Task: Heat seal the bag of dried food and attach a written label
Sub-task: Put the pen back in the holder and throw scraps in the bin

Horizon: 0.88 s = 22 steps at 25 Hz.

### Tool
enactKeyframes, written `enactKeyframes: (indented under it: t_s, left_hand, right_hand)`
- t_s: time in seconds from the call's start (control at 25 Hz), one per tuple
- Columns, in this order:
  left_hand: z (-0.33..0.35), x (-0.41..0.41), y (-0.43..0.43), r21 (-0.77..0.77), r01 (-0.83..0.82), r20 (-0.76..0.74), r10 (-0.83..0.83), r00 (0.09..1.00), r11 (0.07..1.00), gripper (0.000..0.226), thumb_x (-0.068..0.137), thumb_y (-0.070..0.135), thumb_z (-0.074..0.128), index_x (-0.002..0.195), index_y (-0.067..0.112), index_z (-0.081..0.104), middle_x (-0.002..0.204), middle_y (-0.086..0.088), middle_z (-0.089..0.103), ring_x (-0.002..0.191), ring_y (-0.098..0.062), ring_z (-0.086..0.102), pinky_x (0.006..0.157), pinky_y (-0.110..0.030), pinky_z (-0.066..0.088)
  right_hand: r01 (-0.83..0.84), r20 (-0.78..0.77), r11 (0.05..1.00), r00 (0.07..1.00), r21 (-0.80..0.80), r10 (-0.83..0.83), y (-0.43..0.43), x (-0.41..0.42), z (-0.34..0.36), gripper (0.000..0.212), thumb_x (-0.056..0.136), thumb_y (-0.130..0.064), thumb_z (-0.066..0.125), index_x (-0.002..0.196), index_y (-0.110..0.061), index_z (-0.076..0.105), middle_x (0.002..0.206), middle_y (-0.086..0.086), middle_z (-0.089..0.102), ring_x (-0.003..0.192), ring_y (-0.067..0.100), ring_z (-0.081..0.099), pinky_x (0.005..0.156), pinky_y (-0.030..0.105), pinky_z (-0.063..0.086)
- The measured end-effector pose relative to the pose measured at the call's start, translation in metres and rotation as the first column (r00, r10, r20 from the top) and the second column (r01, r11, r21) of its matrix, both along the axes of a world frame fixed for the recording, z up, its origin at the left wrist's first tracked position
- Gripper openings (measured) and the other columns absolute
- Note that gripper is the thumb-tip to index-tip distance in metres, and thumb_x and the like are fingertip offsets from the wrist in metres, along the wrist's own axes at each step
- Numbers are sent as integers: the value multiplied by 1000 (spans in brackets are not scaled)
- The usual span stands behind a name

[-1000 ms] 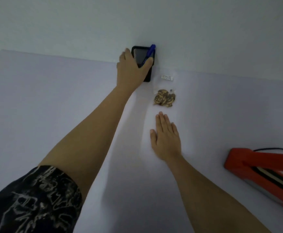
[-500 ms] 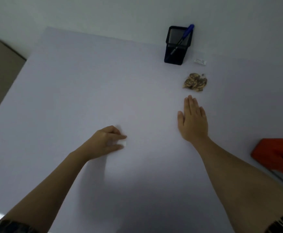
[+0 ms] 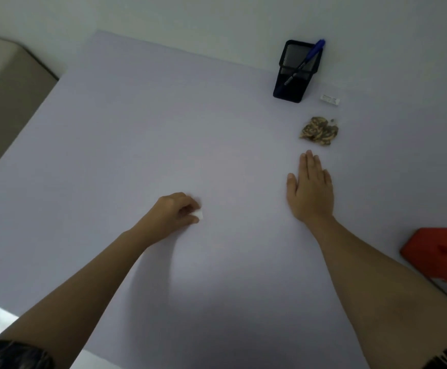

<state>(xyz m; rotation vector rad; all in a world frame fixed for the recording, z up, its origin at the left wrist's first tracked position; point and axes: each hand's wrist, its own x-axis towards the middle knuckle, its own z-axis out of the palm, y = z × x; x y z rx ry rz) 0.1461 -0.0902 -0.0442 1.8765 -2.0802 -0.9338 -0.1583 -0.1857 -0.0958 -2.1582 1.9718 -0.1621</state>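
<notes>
A clear bag of brown dried food (image 3: 319, 130) lies on the pale lilac table (image 3: 142, 123) at the far right. A small white label (image 3: 329, 99) sits just beyond it. My right hand (image 3: 310, 189) lies flat on the table, fingers straight, a little short of the bag. My left hand (image 3: 176, 213) rests near the table's middle, its curled fingers pinching a small white piece (image 3: 199, 214). A blue pen (image 3: 306, 59) stands in a black mesh holder (image 3: 295, 71) by the wall. The red heat sealer (image 3: 440, 254) shows at the right edge.
A beige cabinet or seat (image 3: 7, 102) stands off the table's left edge. The wall runs along the table's far side. A white surface shows at the lower left corner.
My left hand came back from the pen holder to the table's middle and now pinches a small white piece. The pen stays in the holder. My right hand has stayed flat.
</notes>
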Motion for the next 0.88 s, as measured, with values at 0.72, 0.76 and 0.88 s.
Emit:
enactKeyframes:
  t_s: [0.72, 0.76, 0.88]
  left_hand:
    - [43, -18, 123, 298, -852, -575, 794, 199, 430, 8, 85, 28, 66, 80, 22, 63, 74, 3, 62, 65, -13, 59, 60, -24, 45]
    - [46, -7, 145, 307, -869, -579, 801, 152, 387, 7, 85, 28, 66, 82, 23, 63, 72, 4, 62, 61, -11, 58, 58, -23, 44]
    - [49, 31, 220, 314, -900, -572, 817, 74, 302, 11, 86, 25, 66, 91, 15, 64, 68, 3, 61, 56, -10, 53, 54, -21, 42]
  right_hand:
    - [-36, 561, 998, 828, 46, 4, 114, 93, 41, 44, 99, -25, 33, 137, -2, 36, 142, 17, 41, 132, 29, 36, 110, 36, 28]
    - [-48, 648, 996, 762, 80, -15, 146, 117, 47, 42, 99, -24, 34, 135, -2, 39, 138, 16, 45, 130, 28, 40, 109, 33, 30]
    - [-138, 785, 979, 618, 150, -33, 248, 182, 60, 37, 100, -23, 34, 131, -6, 45, 132, 8, 52, 123, 18, 47, 102, 23, 34]
